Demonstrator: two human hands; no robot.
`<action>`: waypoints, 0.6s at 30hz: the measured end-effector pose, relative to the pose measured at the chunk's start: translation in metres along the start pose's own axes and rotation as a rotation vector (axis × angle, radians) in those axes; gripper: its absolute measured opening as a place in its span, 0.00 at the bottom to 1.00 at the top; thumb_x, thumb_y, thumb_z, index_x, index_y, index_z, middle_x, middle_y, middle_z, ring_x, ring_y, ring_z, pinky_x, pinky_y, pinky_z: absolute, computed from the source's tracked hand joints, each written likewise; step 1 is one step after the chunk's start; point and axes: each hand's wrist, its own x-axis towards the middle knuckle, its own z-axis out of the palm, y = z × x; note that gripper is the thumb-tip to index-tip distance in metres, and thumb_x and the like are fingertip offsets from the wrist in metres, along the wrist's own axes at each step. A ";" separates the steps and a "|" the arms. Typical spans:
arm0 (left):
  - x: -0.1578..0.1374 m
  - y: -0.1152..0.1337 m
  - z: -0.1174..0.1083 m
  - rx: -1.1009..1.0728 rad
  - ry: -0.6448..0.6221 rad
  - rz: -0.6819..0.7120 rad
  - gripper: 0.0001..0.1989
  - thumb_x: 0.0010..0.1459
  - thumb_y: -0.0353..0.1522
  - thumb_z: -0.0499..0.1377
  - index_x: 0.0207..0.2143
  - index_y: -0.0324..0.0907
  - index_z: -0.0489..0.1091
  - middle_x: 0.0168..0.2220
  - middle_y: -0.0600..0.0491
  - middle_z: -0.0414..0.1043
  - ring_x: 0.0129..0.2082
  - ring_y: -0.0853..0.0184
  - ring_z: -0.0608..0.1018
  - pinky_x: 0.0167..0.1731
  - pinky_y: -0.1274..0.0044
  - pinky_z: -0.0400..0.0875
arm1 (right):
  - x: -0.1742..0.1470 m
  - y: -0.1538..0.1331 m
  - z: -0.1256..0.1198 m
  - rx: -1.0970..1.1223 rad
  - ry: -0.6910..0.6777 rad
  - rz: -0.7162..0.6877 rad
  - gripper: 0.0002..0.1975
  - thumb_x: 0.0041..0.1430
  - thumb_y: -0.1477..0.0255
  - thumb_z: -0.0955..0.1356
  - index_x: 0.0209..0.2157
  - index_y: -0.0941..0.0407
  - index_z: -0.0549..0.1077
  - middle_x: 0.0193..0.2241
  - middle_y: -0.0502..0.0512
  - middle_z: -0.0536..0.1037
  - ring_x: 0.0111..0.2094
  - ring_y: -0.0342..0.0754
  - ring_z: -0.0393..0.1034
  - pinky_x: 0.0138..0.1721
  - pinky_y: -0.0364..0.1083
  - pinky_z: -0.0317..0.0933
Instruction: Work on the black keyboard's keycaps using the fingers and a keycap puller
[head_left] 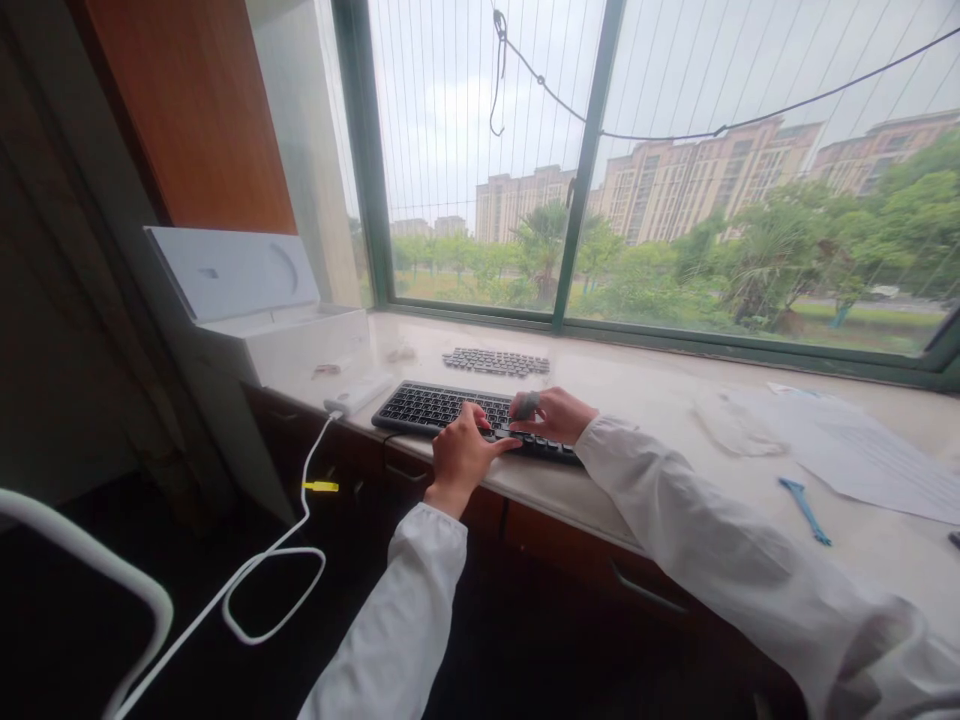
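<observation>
My left hand (459, 455) rests at the front edge of a black keyboard (427, 402). Its thumb stretches right over the lower keys, apart from the bent index finger, and nothing shows between them. Over the keyboard's right part, my right hand (556, 412) is closed on a small dark grey rounded object (525, 405), too blurred to name further. Both hands nearly meet, hiding the keys beneath them. Behind the keyboard, loose keycaps (495, 362) lie in rows on the white countertop (637, 385).
At the left stands an open white box (300, 335), with a white cable (306, 495) hanging down near it. Right of my arm lie a clear plastic bag (739, 420), paper sheets (877, 450) and a blue tool (806, 510). A window frame (472, 312) runs behind.
</observation>
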 end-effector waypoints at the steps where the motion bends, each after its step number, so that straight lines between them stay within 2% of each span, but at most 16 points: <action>1: 0.000 -0.001 0.001 0.000 0.005 0.004 0.29 0.41 0.54 0.63 0.40 0.47 0.62 0.35 0.55 0.74 0.36 0.64 0.77 0.33 0.77 0.62 | 0.000 -0.001 0.001 -0.002 -0.012 -0.010 0.17 0.57 0.56 0.64 0.38 0.56 0.73 0.26 0.50 0.75 0.25 0.41 0.65 0.29 0.40 0.56; 10: 0.003 -0.005 0.005 0.003 0.015 0.035 0.29 0.42 0.55 0.62 0.40 0.48 0.62 0.35 0.56 0.75 0.35 0.64 0.77 0.31 0.77 0.61 | -0.005 -0.005 0.013 -0.147 0.047 -0.161 0.17 0.63 0.59 0.59 0.36 0.57 0.70 0.29 0.55 0.73 0.31 0.45 0.66 0.34 0.43 0.58; 18: 0.004 -0.007 0.006 0.010 0.021 0.053 0.31 0.40 0.57 0.61 0.39 0.48 0.61 0.34 0.57 0.74 0.34 0.64 0.77 0.30 0.77 0.61 | -0.004 0.001 0.010 -0.287 0.056 -0.177 0.17 0.64 0.60 0.58 0.37 0.58 0.70 0.29 0.57 0.73 0.32 0.47 0.66 0.34 0.44 0.58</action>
